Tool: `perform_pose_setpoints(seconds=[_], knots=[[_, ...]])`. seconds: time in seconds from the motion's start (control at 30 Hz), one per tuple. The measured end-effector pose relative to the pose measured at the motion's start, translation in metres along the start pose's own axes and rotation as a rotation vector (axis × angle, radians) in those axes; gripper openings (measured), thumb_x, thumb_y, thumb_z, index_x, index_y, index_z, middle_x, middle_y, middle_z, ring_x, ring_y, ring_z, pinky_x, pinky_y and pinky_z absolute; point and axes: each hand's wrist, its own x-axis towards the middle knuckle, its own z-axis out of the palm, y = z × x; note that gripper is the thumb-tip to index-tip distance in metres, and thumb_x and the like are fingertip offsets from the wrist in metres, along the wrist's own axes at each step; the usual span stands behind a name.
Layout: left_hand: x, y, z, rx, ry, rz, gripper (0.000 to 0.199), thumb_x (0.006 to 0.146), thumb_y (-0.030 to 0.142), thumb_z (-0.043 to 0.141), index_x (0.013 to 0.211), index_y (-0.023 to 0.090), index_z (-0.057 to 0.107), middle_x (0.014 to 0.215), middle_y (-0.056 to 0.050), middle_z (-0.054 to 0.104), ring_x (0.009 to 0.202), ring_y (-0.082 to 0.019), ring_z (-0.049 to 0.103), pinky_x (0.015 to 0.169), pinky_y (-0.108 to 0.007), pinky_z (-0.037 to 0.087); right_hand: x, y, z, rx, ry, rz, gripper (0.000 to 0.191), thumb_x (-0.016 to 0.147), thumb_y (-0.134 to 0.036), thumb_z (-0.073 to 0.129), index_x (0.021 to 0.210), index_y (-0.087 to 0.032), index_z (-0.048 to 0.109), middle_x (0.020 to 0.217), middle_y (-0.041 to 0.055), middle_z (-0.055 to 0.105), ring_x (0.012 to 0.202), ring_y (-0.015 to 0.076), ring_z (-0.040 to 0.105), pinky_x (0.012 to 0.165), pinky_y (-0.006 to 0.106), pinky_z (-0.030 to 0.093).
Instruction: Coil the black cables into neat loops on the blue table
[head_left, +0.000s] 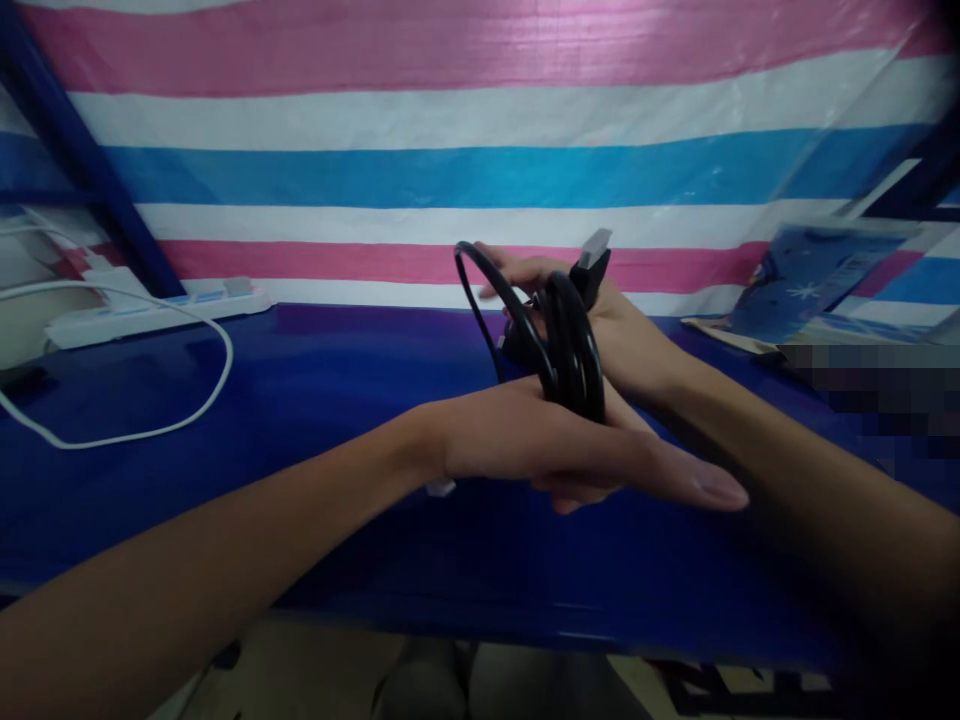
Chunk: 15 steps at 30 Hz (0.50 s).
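Note:
A black cable [574,345] is coiled in several loops between my hands, above the blue table. My left hand [555,440] reaches across in front, with the loops around or against it behind the thumb, which points right. Beyond it, my right hand [600,320] is at the far side of the coil, fingers pointing left. A connector with a grey end [596,248] sticks up by my right hand. One thinner loop arches out to the left. A small pale piece [441,488] shows below my left wrist; whether it belongs to the cable is unclear.
On the blue table [315,370], a white power strip [157,318] lies at the back left with a white cord [229,360] curving forward. A blue package [806,280] stands at the back right. Behind hangs a striped sheet [420,120]. The table's front edge crosses below my hands.

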Motion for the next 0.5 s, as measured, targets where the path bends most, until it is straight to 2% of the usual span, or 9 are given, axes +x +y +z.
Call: perform_pose_setpoints(seconds=[0.07,0.13,0.2,0.27,0.37,0.5], knots=[[0.0,0.002,0.003,-0.043,0.025,-0.001,0.044,0.084,0.025,0.057,0.043,0.018,0.043,0.042,0.005,0.034,0.045,-0.008,0.036,0.055,-0.025,0.039,0.001,-0.006,0.003,0.021,0.032,0.036,0.018,0.078,-0.01,0.052,0.09,-0.021,0.06,0.127,-0.0018,0.059,0.132,0.0224,0.045,0.114,0.045,0.032],[-0.001,0.002,0.004,-0.155,0.028,0.053,0.048,0.089,0.022,0.049,0.042,0.019,0.042,0.042,0.006,0.03,0.044,-0.007,0.034,0.069,-0.025,0.046,0.0,-0.011,0.005,0.017,0.094,0.012,0.027,0.078,-0.008,0.051,0.099,-0.023,0.059,0.131,-0.0036,0.057,0.129,0.0195,0.047,0.113,0.041,0.034],[-0.002,0.0,0.004,-0.274,-0.015,0.116,0.052,0.093,0.019,0.041,0.04,0.02,0.042,0.04,0.005,0.027,0.042,-0.007,0.033,0.08,-0.028,0.047,-0.001,-0.014,0.007,0.037,0.107,-0.031,0.043,0.08,-0.006,0.048,0.116,-0.027,0.057,0.138,-0.0055,0.051,0.132,0.0158,0.044,0.115,0.036,0.032],[-0.003,-0.002,0.004,-0.333,-0.058,0.114,0.053,0.093,0.018,0.037,0.04,0.021,0.043,0.04,0.004,0.028,0.041,-0.008,0.032,0.078,-0.028,0.048,-0.003,-0.016,0.007,0.087,0.049,-0.022,0.049,0.082,-0.006,0.046,0.126,-0.029,0.052,0.141,-0.0059,0.049,0.133,0.0141,0.043,0.115,0.033,0.032],[-0.004,-0.002,0.004,-0.369,-0.072,0.084,0.046,0.085,0.022,0.043,0.039,0.022,0.042,0.04,0.003,0.029,0.041,-0.01,0.031,0.072,-0.029,0.052,-0.004,-0.018,0.007,0.072,-0.059,0.0,0.058,0.082,-0.003,0.047,0.134,-0.029,0.046,0.143,-0.007,0.048,0.135,0.0126,0.041,0.116,0.031,0.03],[-0.003,0.001,0.003,-0.365,-0.168,-0.001,0.032,0.07,0.035,0.059,0.042,0.023,0.048,0.04,0.002,0.034,0.046,-0.014,0.046,0.066,-0.034,0.054,-0.004,-0.021,0.006,-0.006,-0.135,-0.092,0.07,0.076,0.0,0.054,0.137,-0.034,0.044,0.152,-0.0126,0.033,0.142,0.0115,0.027,0.116,0.026,0.026]])
